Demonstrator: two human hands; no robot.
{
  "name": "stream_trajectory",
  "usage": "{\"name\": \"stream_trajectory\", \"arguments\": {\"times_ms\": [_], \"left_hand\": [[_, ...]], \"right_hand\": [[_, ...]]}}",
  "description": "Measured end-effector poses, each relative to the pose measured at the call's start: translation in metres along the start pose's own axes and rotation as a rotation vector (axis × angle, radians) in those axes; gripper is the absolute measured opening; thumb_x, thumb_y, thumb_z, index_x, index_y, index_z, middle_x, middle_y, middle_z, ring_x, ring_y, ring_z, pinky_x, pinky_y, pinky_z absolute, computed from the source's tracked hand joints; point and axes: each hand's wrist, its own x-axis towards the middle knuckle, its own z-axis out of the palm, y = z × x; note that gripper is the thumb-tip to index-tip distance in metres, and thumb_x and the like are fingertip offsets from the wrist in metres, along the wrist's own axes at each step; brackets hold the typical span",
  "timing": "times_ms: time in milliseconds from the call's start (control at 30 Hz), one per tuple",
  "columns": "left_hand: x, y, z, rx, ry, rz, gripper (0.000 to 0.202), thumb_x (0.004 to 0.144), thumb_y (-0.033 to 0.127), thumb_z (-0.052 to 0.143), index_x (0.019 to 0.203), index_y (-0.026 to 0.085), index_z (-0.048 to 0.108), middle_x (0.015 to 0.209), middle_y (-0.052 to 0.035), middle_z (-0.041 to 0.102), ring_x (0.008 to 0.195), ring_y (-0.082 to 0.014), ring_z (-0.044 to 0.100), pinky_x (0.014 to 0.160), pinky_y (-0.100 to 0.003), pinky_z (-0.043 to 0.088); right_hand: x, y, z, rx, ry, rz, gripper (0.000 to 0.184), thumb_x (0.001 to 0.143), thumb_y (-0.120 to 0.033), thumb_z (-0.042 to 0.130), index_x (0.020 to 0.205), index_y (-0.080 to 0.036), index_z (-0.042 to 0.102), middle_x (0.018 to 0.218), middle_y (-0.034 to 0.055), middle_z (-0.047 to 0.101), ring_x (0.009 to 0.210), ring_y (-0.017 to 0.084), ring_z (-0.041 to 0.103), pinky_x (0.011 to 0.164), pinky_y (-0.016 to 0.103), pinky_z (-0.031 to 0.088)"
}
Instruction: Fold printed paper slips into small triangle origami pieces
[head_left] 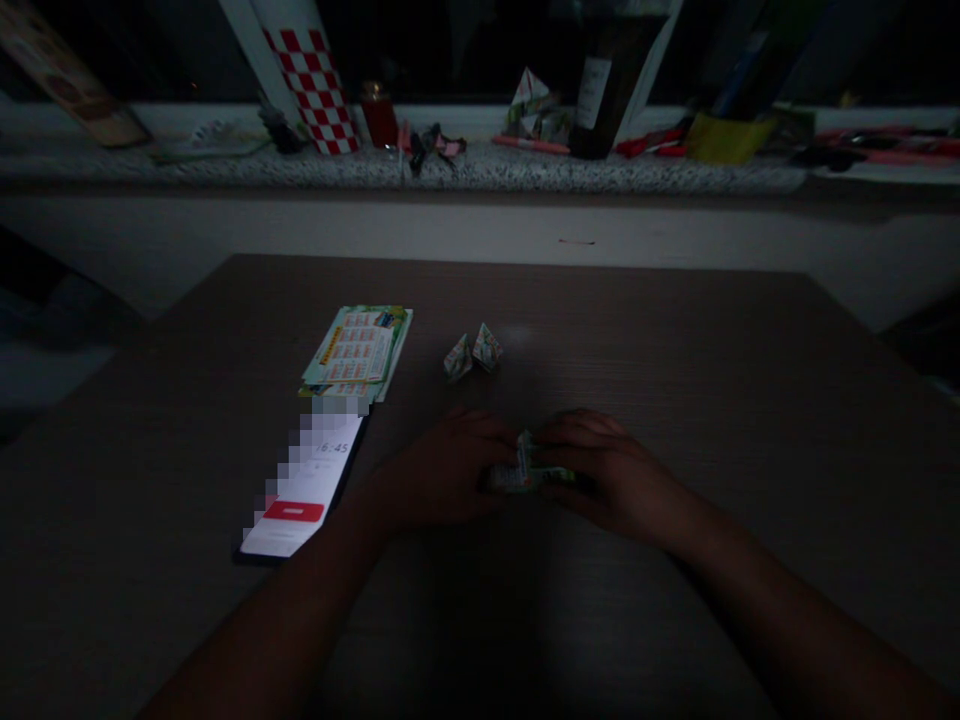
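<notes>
Between my two hands is a small folded piece of printed paper (523, 470), low over the dark wooden table, with a narrow flap standing up in its middle. My left hand (454, 465) closes on its left end, and the fingertips are partly in shadow. On its right end, the thumb and fingers of my right hand (611, 465) pinch the paper. Just beyond my hands stand two small folded paper pieces, a left one (458, 358) and a right one (487, 347), side by side with pointed tops.
Left of my hands lies a stack of printed paper sheets (352, 350), with a lit phone (307, 500) nearer me by my left forearm. Behind the table (675, 350), a speckled windowsill (480, 175) holds a red-and-white checkered tube (319, 95), a dark bottle (595, 100) and a yellow container (727, 138).
</notes>
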Motion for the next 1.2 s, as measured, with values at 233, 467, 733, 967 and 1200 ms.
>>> {"name": "stream_trajectory", "arguments": {"times_ms": [233,467,733,967,1200], "left_hand": [[-0.0017,-0.0033,-0.0008,-0.005,-0.006,0.002,0.024,0.077,0.02,0.067,0.101,0.022,0.067,0.109,-0.0034,0.065,0.103,-0.0219,0.057,0.094,-0.038,0.037],[-0.0023,-0.0019,-0.0024,-0.004,-0.007,0.013,0.016,0.08,0.02,0.062,0.094,0.022,0.069,0.11,-0.004,0.066,0.105,-0.0223,0.057,0.095,-0.038,0.036],[-0.0024,-0.0011,-0.0013,-0.003,0.007,0.003,0.017,0.081,0.018,0.058,0.094,0.021,0.068,0.109,-0.0028,0.067,0.103,-0.0211,0.058,0.095,-0.038,0.036],[-0.0027,-0.0016,-0.0005,-0.011,0.002,-0.014,0.018,0.082,0.017,0.056,0.095,0.02,0.068,0.107,-0.0039,0.067,0.102,-0.0207,0.058,0.094,-0.037,0.037],[-0.0028,-0.0008,-0.0006,-0.02,0.012,-0.012,0.02,0.079,0.021,0.062,0.098,0.02,0.067,0.11,-0.0039,0.065,0.103,-0.0216,0.057,0.095,-0.037,0.037]], "right_hand": [[-0.0005,0.0003,0.0008,0.002,0.01,-0.002,0.03,0.081,-0.026,0.068,0.111,-0.026,0.066,0.113,0.0049,0.067,0.111,0.023,0.056,0.097,0.042,0.04],[-0.0006,0.0007,0.0004,0.008,0.005,-0.006,0.031,0.082,-0.029,0.068,0.113,-0.027,0.065,0.114,0.005,0.066,0.111,0.024,0.056,0.097,0.043,0.04],[-0.0004,-0.0002,-0.0006,-0.014,-0.013,0.005,0.032,0.082,-0.031,0.067,0.114,-0.026,0.065,0.115,0.0042,0.066,0.111,0.024,0.055,0.098,0.044,0.039],[0.0009,-0.0019,-0.0011,0.005,0.001,0.002,0.031,0.079,-0.028,0.07,0.11,-0.025,0.066,0.112,0.0045,0.067,0.109,0.023,0.056,0.097,0.042,0.04],[0.0012,-0.0023,-0.0012,0.011,-0.01,0.01,0.027,0.081,-0.028,0.068,0.108,-0.025,0.066,0.112,0.0043,0.066,0.109,0.023,0.056,0.097,0.042,0.04]]}}
